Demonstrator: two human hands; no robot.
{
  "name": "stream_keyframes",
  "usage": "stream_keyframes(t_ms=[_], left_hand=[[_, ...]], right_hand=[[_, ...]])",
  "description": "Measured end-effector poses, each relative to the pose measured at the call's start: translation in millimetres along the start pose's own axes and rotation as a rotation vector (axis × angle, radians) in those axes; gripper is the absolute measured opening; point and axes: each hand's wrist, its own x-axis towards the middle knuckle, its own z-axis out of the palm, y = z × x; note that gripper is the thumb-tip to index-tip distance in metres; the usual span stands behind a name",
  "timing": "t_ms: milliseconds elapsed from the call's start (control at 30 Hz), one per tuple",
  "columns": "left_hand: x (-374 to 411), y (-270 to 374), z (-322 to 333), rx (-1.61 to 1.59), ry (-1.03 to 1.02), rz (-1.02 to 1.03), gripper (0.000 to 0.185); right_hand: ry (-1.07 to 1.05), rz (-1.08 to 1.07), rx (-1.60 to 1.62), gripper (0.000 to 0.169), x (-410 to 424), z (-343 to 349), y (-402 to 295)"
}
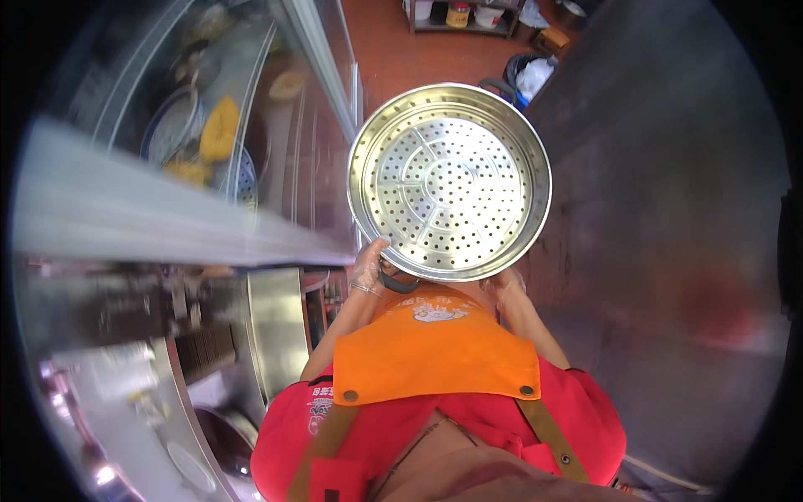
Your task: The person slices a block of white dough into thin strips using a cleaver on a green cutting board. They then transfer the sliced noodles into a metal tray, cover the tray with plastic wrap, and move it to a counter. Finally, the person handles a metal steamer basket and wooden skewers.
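Observation:
A round metal steamer tray (448, 182) with a perforated bottom is held out in front of my orange apron. Nothing lies on its holes. My left hand (369, 263), in a clear plastic glove, grips the near left rim, its thumb over the edge beside a black handle (399, 283). Under the near right side is my right hand (505, 285), also gloved; its fingers are mostly hidden below the tray. A second black handle (499, 86) sticks out at the far right rim.
To the left stands a glass-sided cabinet (313, 157) with bowls and yellow items behind the panes. A smooth, dark metal surface (665, 188) rises close on the right. Ahead on the red floor (401, 56) are a low shelf (467, 26) with tubs and a lined bin (533, 75).

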Motion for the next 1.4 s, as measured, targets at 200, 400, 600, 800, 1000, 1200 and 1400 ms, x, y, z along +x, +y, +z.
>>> stream_keyframes(t_ms=[200,400,600,800,1000,1200,1400], left_hand=[[123,59,98,-0.001,-0.021,-0.098,0.014],[305,74,188,-0.058,-0.043,0.048,0.018],[312,45,299,-0.263,0.182,0.035,0.016],[638,206,224,-0.313,0.071,0.106,0.009],[670,209,396,-0.547,0.121,0.136,0.010],[787,412,449,-0.389,0.128,0.116,0.012],[937,627,601,-0.180,0.356,0.232,0.015]], right_hand=[[0.036,0.025,0.240,0.030,135,-41,-48],[0.154,-0.068,0.022,0.026,270,-42,-196],[0.265,0.031,-0.154,0.004,280,25,-416],[0.351,-0.108,-0.347,0.010,642,139,-376],[0.295,0.224,-0.317,0.013,700,133,-668],[0.304,-0.039,0.103,0.013,735,263,-756],[0.274,-0.641,0.010,0.018,789,487,-882]])
